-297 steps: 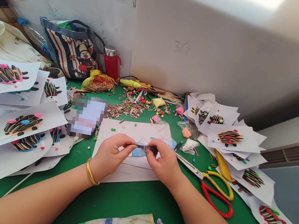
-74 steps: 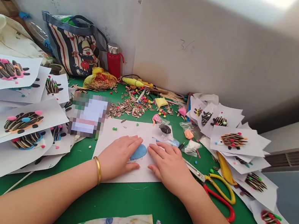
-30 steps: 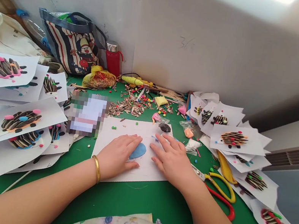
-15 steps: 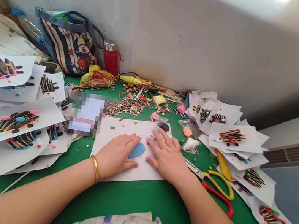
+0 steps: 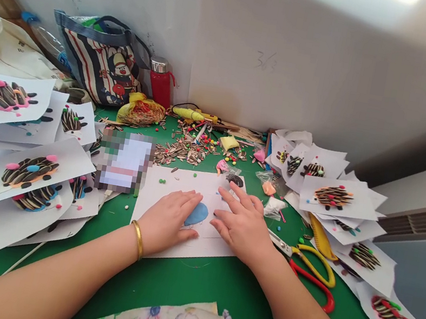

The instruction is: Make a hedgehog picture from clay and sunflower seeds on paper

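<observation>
A flattened oval of blue modelling clay (image 5: 197, 215) lies on a white paper sheet (image 5: 217, 248), between the hands. The left hand (image 5: 166, 221) rests just beside it, fingers together; the right hand (image 5: 241, 228) rests on its other side, fingers spread apart. Earlier the hands pinched a dark lump in clear film (image 5: 235, 180) above the sheet; that lump now lies at the sheet's top edge.

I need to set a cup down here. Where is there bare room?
Most room: the green mat below the white sheet, between your left forearm and right forearm. A narrow strip lies between that sheet and the left paper pile. Crowded: the sunflower seed shells behind the sheet, and the right papers beside the scissors.
</observation>
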Action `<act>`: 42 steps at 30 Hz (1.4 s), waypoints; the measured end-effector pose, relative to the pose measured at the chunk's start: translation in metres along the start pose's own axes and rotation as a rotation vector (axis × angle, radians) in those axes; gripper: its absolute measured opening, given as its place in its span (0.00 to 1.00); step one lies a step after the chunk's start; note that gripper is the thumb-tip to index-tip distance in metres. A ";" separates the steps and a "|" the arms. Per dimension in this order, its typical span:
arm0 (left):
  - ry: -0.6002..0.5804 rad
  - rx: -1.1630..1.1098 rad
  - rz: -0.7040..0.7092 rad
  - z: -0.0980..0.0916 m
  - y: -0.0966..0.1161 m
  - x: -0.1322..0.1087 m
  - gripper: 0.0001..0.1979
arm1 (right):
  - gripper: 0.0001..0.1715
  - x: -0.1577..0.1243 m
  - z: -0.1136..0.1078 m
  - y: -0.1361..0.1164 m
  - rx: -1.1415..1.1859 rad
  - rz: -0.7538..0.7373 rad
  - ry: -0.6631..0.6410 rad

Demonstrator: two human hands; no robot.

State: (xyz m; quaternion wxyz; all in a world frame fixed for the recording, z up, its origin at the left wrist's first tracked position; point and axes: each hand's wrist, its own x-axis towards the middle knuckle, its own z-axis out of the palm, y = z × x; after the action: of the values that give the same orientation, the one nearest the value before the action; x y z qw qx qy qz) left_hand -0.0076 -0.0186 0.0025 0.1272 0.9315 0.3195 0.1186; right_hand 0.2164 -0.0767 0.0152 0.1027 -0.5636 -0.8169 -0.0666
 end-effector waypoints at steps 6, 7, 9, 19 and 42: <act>0.000 -0.005 -0.003 0.001 0.000 0.000 0.41 | 0.25 0.000 0.002 0.001 -0.006 0.005 -0.036; 0.003 -0.010 -0.002 0.001 0.000 0.000 0.41 | 0.21 0.000 0.001 0.001 0.001 0.004 -0.028; 0.008 -0.020 0.001 0.001 0.000 0.000 0.40 | 0.18 0.000 0.000 0.002 0.011 0.005 -0.013; 0.019 -0.020 0.003 0.001 -0.001 0.000 0.39 | 0.14 -0.001 -0.002 0.005 0.056 0.005 0.003; 0.001 0.006 -0.001 0.000 0.001 0.001 0.40 | 0.20 -0.001 0.000 0.002 0.072 0.020 -0.054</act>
State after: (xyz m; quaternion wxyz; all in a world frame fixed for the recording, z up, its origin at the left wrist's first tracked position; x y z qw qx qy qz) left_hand -0.0069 -0.0187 0.0028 0.1242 0.9316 0.3206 0.1181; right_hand 0.2184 -0.0775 0.0153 0.1016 -0.5691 -0.8157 -0.0209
